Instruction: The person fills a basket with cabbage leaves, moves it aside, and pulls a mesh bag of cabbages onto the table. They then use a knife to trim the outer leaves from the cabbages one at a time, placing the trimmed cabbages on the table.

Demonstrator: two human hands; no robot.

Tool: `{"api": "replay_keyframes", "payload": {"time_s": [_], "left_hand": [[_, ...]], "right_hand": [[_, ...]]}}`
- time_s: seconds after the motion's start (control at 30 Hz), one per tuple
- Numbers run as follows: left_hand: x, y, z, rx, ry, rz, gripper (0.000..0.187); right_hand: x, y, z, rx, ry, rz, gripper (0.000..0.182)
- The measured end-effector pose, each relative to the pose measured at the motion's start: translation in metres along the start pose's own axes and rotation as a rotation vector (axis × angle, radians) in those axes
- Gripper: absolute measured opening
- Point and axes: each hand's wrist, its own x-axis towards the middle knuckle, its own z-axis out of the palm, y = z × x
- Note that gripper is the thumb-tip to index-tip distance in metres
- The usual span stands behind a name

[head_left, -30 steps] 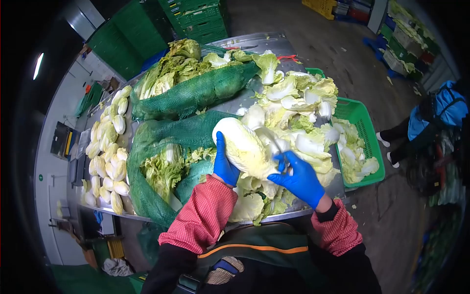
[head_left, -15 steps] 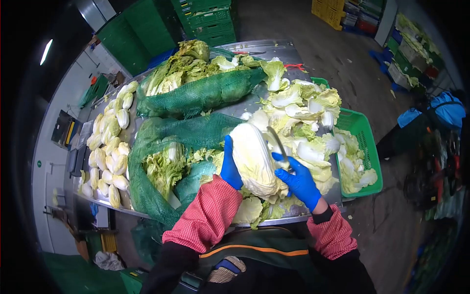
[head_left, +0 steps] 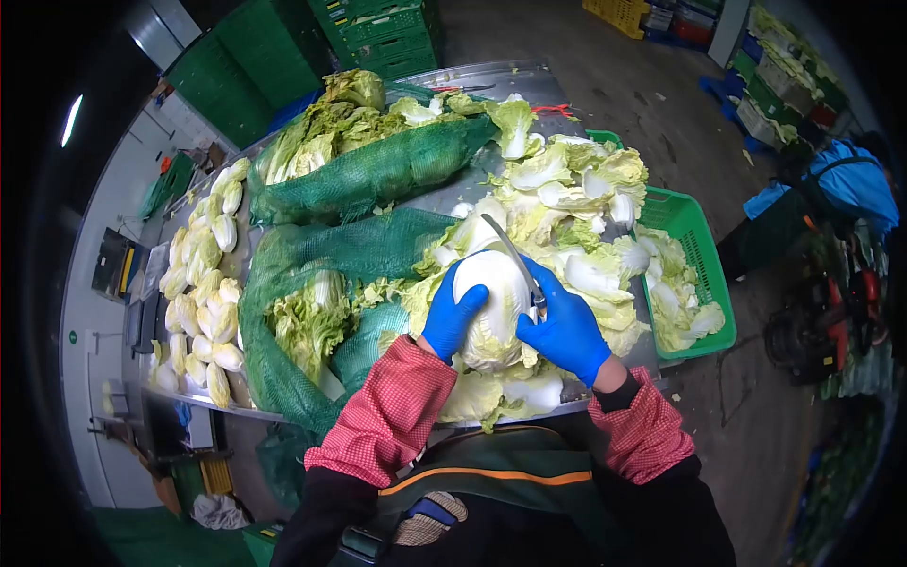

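A pale Chinese cabbage (head_left: pixel 493 307) is held over the front part of the metal table. My left hand (head_left: pixel 454 314), in a blue glove, grips its left side with the thumb across the top. My right hand (head_left: pixel 565 326), also gloved in blue, holds a knife (head_left: pixel 508 244) whose curved blade points up and left, beside the cabbage's upper right. The right thumb is against the cabbage. Loose outer leaves (head_left: pixel 590 269) lie beneath and to the right. Left of the hands, a green net sack (head_left: pixel 378 246) lies open around a leafy cabbage (head_left: pixel 316 317).
Trimmed cabbages (head_left: pixel 208 283) lie in rows at the table's left. Another filled net sack (head_left: pixel 378 180) lies at the back. A green crate (head_left: pixel 701 255) with leaves stands at the right edge. Farther right is a person in blue (head_left: pixel 846 184). Green crates (head_left: pixel 387 38) are stacked behind.
The cabbage has been turned more upright, its end facing up. My left hand has its thumb over it, and my right hand with the knife has moved in against its right side.
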Motion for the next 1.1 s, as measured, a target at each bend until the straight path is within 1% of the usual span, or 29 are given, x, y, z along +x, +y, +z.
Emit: {"api": "replay_keyframes", "payload": {"time_s": [0.03, 0.13, 0.23, 0.33, 0.37, 0.43, 0.53, 0.63, 0.67, 0.77, 0.8, 0.9, 0.93, 1.03, 1.07, 1.1], "left_hand": [[0.0, 0.001, 0.0, 0.02, 0.006, -0.002, 0.065], [0.001, -0.006, -0.006, 0.069, 0.025, -0.057, 0.06], [0.002, -0.007, -0.009, 0.075, 0.013, -0.09, 0.057], [-0.004, -0.001, -0.011, -0.454, 0.075, -0.387, 0.059], [-0.006, 0.012, -0.006, -0.612, 0.167, -0.455, 0.062], [0.001, 0.0, -0.023, -0.778, 0.085, -0.414, 0.069], [0.011, 0.027, -0.022, -0.642, 0.264, -0.413, 0.078], [0.02, 0.013, -0.036, -0.634, 0.298, -0.362, 0.081], [0.022, 0.012, -0.035, -0.624, 0.298, -0.353, 0.082], [0.022, 0.011, -0.029, -0.65, 0.276, -0.36, 0.079], [0.022, 0.012, -0.027, -0.682, 0.274, -0.362, 0.079], [0.029, 0.014, -0.033, -0.74, 0.277, -0.341, 0.077], [0.03, 0.01, -0.04, -0.734, 0.287, -0.332, 0.077], [0.031, 0.01, -0.053, -0.769, 0.337, -0.298, 0.077], [0.031, 0.011, -0.056, -0.789, 0.353, -0.284, 0.078], [0.032, 0.011, -0.058, -0.804, 0.344, -0.274, 0.078]], "right_hand": [[0.0, 0.0, 0.002, -0.033, 0.015, 0.003, 0.072], [0.005, 0.004, 0.008, 0.01, 0.02, 0.076, 0.07], [0.008, 0.008, 0.007, 0.065, 0.028, 0.042, 0.061], [0.013, 0.023, 0.0, 0.225, 0.017, 0.108, 0.051], [0.013, 0.025, -0.009, 0.303, -0.032, 0.115, 0.045], [0.006, 0.05, -0.01, 0.452, -0.115, 0.101, 0.048], [0.0, 0.048, -0.021, 0.566, -0.162, 0.064, 0.056], [0.005, 0.014, -0.02, -0.358, 0.043, 0.179, 0.067], [0.007, 0.001, -0.014, -0.272, 0.073, 0.099, 0.075], [0.015, -0.038, 0.001, -0.057, 0.002, -0.102, 0.071], [0.02, -0.024, 0.016, -0.017, 0.073, -0.219, 0.049], [0.009, -0.012, 0.02, 0.104, -0.108, -0.021, 0.027], [0.003, -0.01, 0.016, 0.176, -0.205, 0.005, 0.02], [-0.001, 0.004, 0.004, 0.346, -0.216, 0.208, 0.019], [0.006, 0.016, 0.009, 0.191, -0.053, 0.179, 0.024], [0.012, 0.023, 0.012, -0.043, 0.102, 0.05, 0.04]]}}
